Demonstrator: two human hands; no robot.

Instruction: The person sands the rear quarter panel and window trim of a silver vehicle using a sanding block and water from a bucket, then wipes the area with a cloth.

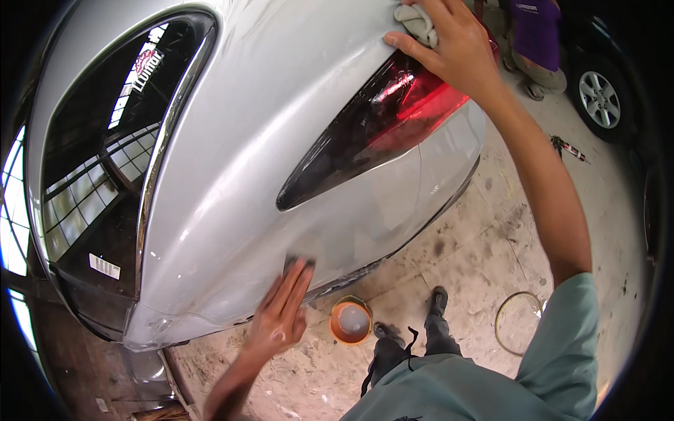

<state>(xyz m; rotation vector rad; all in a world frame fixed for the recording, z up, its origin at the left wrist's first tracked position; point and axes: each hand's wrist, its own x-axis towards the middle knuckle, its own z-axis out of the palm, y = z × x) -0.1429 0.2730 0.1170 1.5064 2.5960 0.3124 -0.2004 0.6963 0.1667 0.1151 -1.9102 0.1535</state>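
Note:
The silver car body (246, 154) fills the left and middle of the view. My left hand (279, 316) lies with fingers stretched on the lower rear panel, pressing a small dark sheet, likely sandpaper (298, 259), against the paint. Blur hides the sheet's exact edges. At the top, beyond the red and black tail light (393, 105), my right hand (460, 52) grips a crumpled whitish cloth (419, 24) against the bodywork. A duller grey patch (358, 217) shows on the panel beneath the light.
An orange bucket (351, 320) with cloudy liquid stands on the stained floor by my feet. To its right lies a thin ring (518, 323). A person in purple (537, 35) crouches at the far right, near a dark vehicle's wheel (599, 98). A slim tube (574, 151) lies on the floor.

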